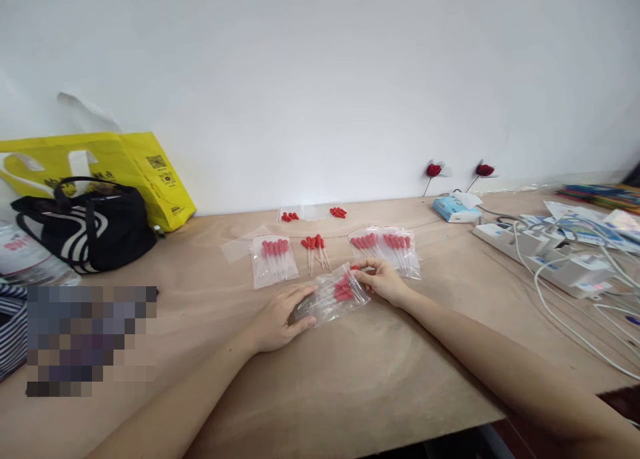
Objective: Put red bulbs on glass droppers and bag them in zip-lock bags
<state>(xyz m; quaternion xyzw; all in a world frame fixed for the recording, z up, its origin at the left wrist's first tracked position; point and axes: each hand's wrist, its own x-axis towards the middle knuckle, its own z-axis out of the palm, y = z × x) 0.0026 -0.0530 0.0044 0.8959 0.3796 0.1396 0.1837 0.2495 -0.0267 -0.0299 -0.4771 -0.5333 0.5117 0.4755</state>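
Note:
A clear zip bag [323, 309] lies tilted on the table, with several red-topped droppers [343, 289] inside. My left hand [280, 317] grips the bag's left end between thumb and fingers. At its upper right corner my right hand [383, 280] pinches a red-topped dropper [355, 269]; its stem runs over or into the bag, I cannot tell which. Just beyond, loose droppers [314, 245] lie in a bunch. One filled bag [275, 259] rests to their left, and two filled bags [400, 249] overlap to their right.
Loose red rubber bulbs [339, 212] lie near the wall on clear plastic. A black bag [100, 225] and a yellow bag [165, 179] stand left. On the right are a tissue pack [456, 207], a power strip [535, 255] with cables, and two artificial roses [434, 170].

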